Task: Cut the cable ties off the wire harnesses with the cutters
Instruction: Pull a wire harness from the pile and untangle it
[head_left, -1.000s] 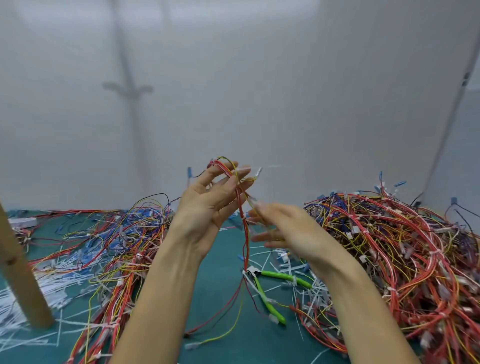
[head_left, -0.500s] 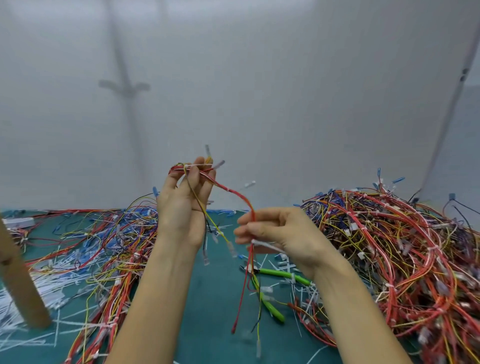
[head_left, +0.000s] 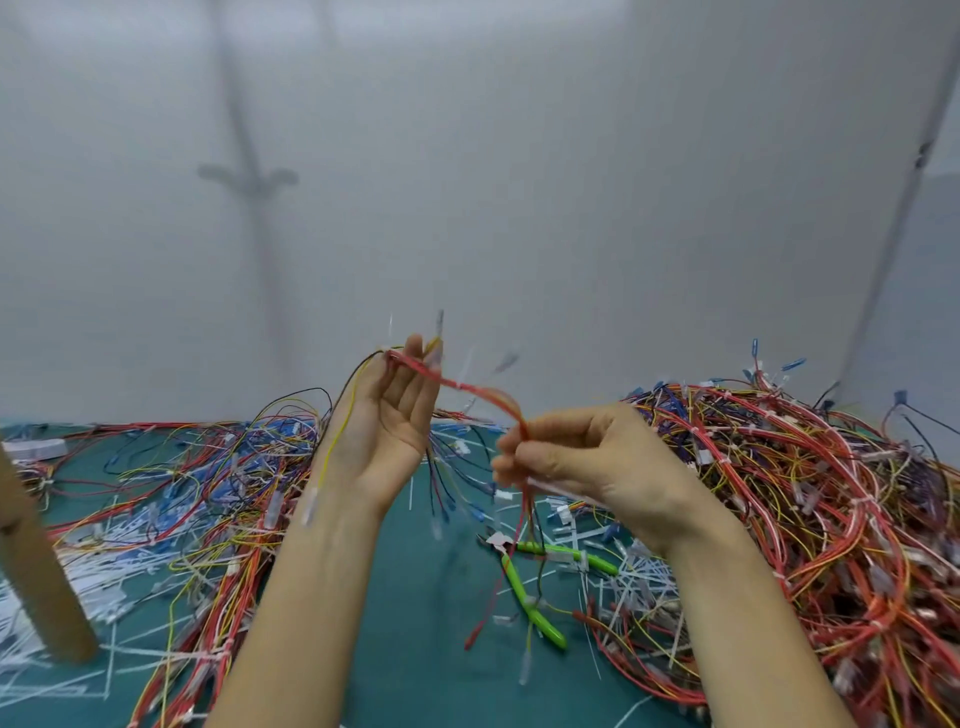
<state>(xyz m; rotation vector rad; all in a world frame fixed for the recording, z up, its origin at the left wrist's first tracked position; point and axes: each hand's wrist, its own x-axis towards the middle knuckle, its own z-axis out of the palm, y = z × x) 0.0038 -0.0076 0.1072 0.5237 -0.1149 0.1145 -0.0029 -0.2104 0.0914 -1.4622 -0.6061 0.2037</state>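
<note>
Harness (head_left: 467, 388) pinched between left hand (head_left: 387, 415) fingertips and right hand (head_left: 576, 457) fist.

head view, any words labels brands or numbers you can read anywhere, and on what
None can be read.
Green-handled cutters: no brand or marking shows on the handles.
White tags in the right wire pile: too small and blurred to tell if they carry print.
Harness held between left hand and right hand: motion-blurred, no legible label.
Back wall: no sign or lettering visible.
</note>
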